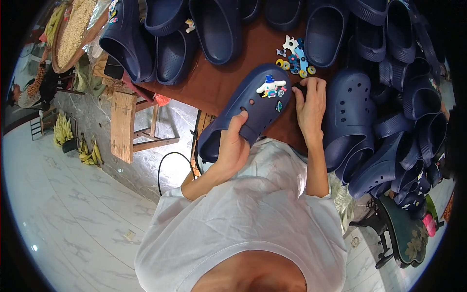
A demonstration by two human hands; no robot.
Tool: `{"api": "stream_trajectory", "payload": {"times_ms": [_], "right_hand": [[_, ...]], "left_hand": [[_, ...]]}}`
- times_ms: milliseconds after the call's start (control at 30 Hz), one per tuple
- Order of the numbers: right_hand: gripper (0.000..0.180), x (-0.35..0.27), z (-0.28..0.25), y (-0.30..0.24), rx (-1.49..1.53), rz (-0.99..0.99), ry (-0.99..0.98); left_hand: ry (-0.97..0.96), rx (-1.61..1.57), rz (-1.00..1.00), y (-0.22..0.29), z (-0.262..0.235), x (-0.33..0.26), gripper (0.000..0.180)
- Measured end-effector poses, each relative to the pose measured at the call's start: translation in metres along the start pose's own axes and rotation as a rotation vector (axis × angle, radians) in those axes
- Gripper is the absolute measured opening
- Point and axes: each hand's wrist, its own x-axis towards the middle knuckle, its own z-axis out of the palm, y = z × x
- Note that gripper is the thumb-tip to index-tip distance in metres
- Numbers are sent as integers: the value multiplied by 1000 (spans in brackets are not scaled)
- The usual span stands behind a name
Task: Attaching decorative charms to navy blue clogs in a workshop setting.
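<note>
A navy clog (237,104) is tilted in my left hand (234,142), its toe pointing up and to the right. My thumb presses on its upper near the holes, and the other fingers are hidden inside or beneath. A white cartoon charm with a blue hat (271,87), a small swirl charm (282,91) and a teal charm (279,105) sit on the clog's toe. Just right of that toe, my right hand (311,104) has its fingers bent and thumb brought in close. Something dark shows at its fingertips, too small to name. Beyond it lies a pile of loose charms (293,57).
The brown tabletop (194,92) carries many navy clogs, including one close by my right forearm (348,114) and a heap at the right. A wooden stool (122,127) stands at the left, near a tray of grains (74,34). A dark flowered chair (403,231) is lower right.
</note>
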Motion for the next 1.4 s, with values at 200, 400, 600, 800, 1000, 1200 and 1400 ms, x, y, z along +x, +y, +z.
{"api": "stream_trajectory", "payload": {"times_ms": [200,400,600,800,1000,1200,1400], "right_hand": [[34,-11,-29,-28,491,239,176],[23,-17,-42,-60,510,-109,151],[25,-19,-37,-57,532,-194,75],[27,-25,-33,-49,457,-333,60],[28,-30,-35,-51,378,-391,46],[27,-39,-31,-49,451,-330,94],[21,-35,-36,-44,277,-425,110]], "left_hand": [[-13,106,122,-2,14,-4,42],[-101,334,270,-23,15,0,34],[-150,391,278,-25,22,-7,28],[-71,248,218,-21,21,-5,29],[-136,365,259,-15,17,-5,31],[-114,424,266,-17,12,-2,30],[-124,518,317,-18,11,-4,30]]}}
